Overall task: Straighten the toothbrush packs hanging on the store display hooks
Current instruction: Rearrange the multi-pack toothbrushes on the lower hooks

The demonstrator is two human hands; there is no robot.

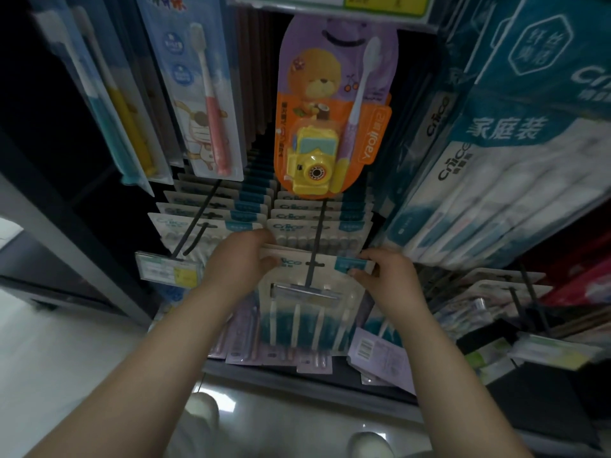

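Note:
A front toothbrush pack [307, 312] with a beige header and teal lower part hangs on a black display hook [314, 246] in the middle. My left hand [241, 259] grips the pack's top left corner. My right hand [386, 272] pinches its top right corner by the teal label. Behind it, several more beige packs [317, 223] hang on the same hook. A second row of beige packs [198, 219] hangs on the hook to the left.
A purple and orange kids' pack with a yellow toy camera [330, 127] hangs above. Large teal family packs [496, 160] crowd the right. A price tag [168, 269] sticks out left. Purple packs [380, 355] hang below. A grey shelf post [66, 246] runs along the left.

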